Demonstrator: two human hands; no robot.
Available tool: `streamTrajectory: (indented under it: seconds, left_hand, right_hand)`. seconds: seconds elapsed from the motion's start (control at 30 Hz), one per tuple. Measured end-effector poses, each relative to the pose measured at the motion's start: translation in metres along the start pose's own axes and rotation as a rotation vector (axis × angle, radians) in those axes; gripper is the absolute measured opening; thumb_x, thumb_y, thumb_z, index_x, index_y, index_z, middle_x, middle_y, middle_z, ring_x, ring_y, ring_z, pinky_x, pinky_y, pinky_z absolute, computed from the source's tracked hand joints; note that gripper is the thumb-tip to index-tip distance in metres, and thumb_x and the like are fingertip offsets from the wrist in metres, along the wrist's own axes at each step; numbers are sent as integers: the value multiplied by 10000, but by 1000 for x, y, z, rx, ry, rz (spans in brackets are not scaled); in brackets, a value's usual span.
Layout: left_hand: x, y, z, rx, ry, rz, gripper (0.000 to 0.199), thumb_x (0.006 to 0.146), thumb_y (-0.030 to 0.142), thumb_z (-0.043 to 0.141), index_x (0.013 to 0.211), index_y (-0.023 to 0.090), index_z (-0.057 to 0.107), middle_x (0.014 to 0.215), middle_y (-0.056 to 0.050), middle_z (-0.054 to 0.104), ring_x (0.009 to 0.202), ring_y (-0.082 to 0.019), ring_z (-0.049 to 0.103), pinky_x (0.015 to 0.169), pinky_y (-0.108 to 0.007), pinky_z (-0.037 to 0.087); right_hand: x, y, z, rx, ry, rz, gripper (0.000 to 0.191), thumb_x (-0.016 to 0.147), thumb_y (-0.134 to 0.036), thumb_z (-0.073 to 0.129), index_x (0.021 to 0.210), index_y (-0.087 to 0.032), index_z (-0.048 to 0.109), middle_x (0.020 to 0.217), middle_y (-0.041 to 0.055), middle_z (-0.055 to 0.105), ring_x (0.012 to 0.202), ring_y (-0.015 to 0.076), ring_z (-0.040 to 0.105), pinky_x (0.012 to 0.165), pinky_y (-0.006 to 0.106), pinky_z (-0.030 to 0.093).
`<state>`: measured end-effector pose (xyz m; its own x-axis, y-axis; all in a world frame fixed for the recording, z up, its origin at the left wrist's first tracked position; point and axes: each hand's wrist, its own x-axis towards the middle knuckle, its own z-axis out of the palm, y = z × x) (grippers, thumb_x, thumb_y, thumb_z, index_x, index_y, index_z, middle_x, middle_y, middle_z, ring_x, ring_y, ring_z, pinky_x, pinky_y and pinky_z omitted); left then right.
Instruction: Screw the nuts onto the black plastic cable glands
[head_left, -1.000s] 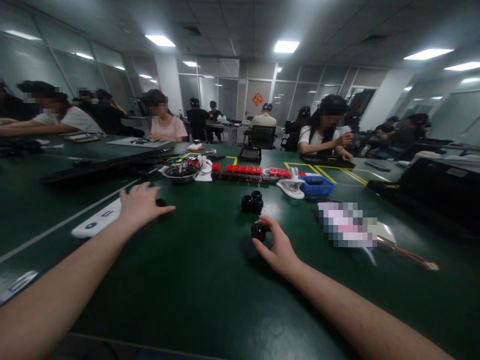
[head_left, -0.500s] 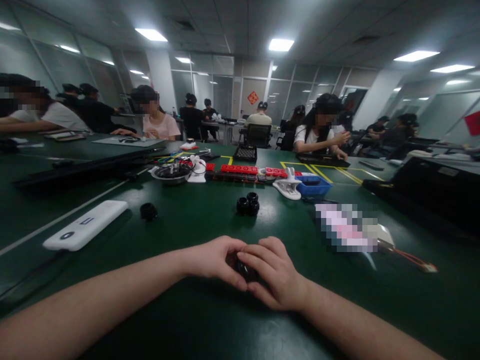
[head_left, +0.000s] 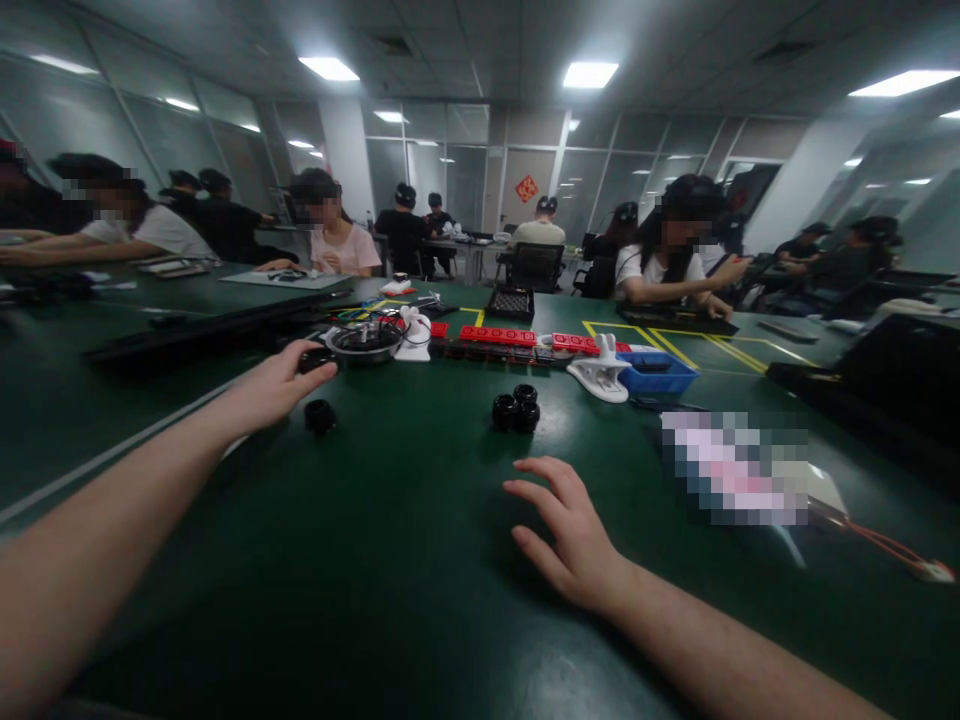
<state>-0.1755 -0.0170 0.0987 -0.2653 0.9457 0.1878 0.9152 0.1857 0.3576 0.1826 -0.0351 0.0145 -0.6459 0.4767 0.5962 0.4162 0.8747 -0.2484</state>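
Your L. hand (head_left: 274,388): grip closed on a dark, rounded, hard-looking pc. (head_left: 318,360), partly hidden by your fingers; can't tell if it touches the worktop. Located L. side, near a round metal dish (head_left: 365,345) w/ shiny rim, thin cables massed in & over it.

Your R. hand (head_left: 574,540): grip open, empty, fingers spread & curved above the smooth dk. green worktop (head_left: 420,530).

Single black knob-like part (head_left: 320,415): upright, just below your L. hand's pc. in view.

Trio of glossy black ring-topped parts (head_left: 516,410): bunched tight, mid-worktop, beyond your R. hand.

Row behind: white moulded clip-shaped stand (head_left: 413,335), beside dish; red plastic strips (head_left: 498,335) w/ repeated raised-looking squares; second white clip-shaped stand (head_left: 601,372), next to blue open plastic box (head_left: 660,374).

R. side: pale pouch-like item (head_left: 727,470), detail blurred, w/ orange cord (head_left: 889,545) nearby.
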Motion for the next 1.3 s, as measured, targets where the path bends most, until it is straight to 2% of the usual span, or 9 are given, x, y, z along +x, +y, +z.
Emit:
streamTrajectory:
  seconds: [0.2,0.43,0.63,0.93,1.03,1.1,1.13,1.2,1.3]
  left_hand:
    - [3,-44,18,62,-41,92,627,836,573,288,1181,63,404,1197,-88,471,1088,-230,425,930,-290,316]
    - [-1,-48,14,113,-76,-57,592,837,536,326,1228,100,408,1221,-141,473,1084,-317,435,866,-409,328]
    - [2,-50,26,267,-119,70,627,811,576,335,1178,87,479,1196,-156,505,1095,-343,432,929,-530,186]
    - [5,-52,35,279,-184,41,621,777,543,416,1162,59,470,1107,-173,554,1015,-351,482,858,-539,294]
    - [-2,-36,32,305,80,62,719,740,541,476,1244,41,360,1241,-206,424,1146,-420,319,878,-627,204]
    - [-12,-13,33,276,368,201,699,752,522,475,1251,51,345,1280,-193,371,1188,-387,269,949,-605,119]
    - [-19,2,36,227,415,319,649,773,500,456,1241,62,360,1287,-184,357,1193,-350,283,982,-564,119]
    - [-36,38,51,110,235,629,579,766,490,481,1212,127,412,1280,-143,372,1190,-294,316,1013,-482,177]
    - [-69,99,88,-62,-198,978,515,761,481,518,1201,225,437,1287,-82,403,1200,-261,336,1032,-453,192]
  right_hand:
    - [2,1,5,44,-2,71,281,822,-247,446,1092,-173,471,1138,115,432,1066,254,409,887,431,376]
    - [3,2,7,68,7,130,231,823,-239,451,1042,-187,505,1090,103,459,1031,242,435,871,417,393]
    - [5,3,8,81,-23,153,185,821,-220,461,986,-187,538,1054,100,486,1005,234,452,851,410,409]
    - [3,4,8,90,-16,142,163,825,-210,453,962,-190,540,1038,97,490,994,225,464,844,398,420]
    - [3,4,4,59,12,113,187,827,-209,444,992,-180,528,1048,101,491,1002,224,461,846,390,418]
    - [8,7,-4,-9,34,43,218,816,-213,454,1017,-165,523,1055,111,501,1001,236,461,853,404,402]
    - [12,11,-8,-54,45,7,236,807,-219,464,1028,-158,523,1058,116,509,1001,245,461,862,416,387]
    - [27,23,-18,-136,75,11,253,792,-232,485,1027,-154,535,1056,119,529,1001,259,459,882,437,353]
    - [56,55,-28,-86,142,375,320,780,-248,497,1084,-146,507,1046,115,540,1029,266,447,916,445,314]
